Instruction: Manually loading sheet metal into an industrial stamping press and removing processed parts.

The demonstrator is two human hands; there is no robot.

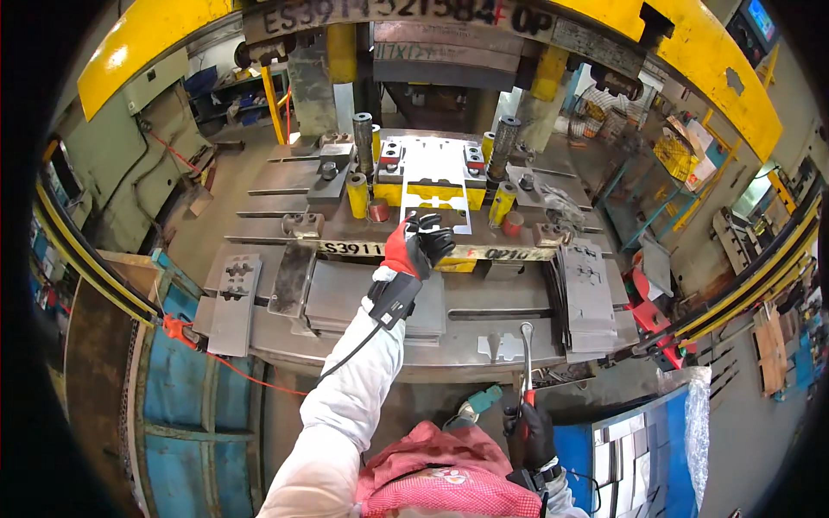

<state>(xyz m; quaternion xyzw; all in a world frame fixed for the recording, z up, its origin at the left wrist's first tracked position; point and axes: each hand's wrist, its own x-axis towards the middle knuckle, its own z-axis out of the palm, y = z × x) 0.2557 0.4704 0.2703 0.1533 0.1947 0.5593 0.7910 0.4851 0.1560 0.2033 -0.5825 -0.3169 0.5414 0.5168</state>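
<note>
- Left hand (pixel 421 245), one, in a red-and-black glove: fingers bent, at the near end of the sheet-metal strip; whether it pinches the metal I cannot tell from here.
- Right hand (pixel 539 434), one, in a black glove: closed round the grip of a red-handled tool (pixel 528 373).
- The red-handled tool, one: steel shaft pointing away from the wearer, its rounded end just beside a flat metal cutout (pixel 503 347) on the press table.
- Sheet-metal strip (pixel 433 157), one: laid over the lower die (pixel 394 193), bright with glare, openings cut through it, near end passing the die's yellow front.
- Guide posts, dark, two: left post (pixel 363 145) and right post (pixel 505 148), flanking the strip.
- Yellow cylinders, front pair: left (pixel 357 196), right (pixel 502 205), upright; a short red cylinder beside each.
- Metal blanks, stacked: middle stack (pixel 341 289), partly behind the left forearm; right stack (pixel 590 302), near the table's right end.
</note>
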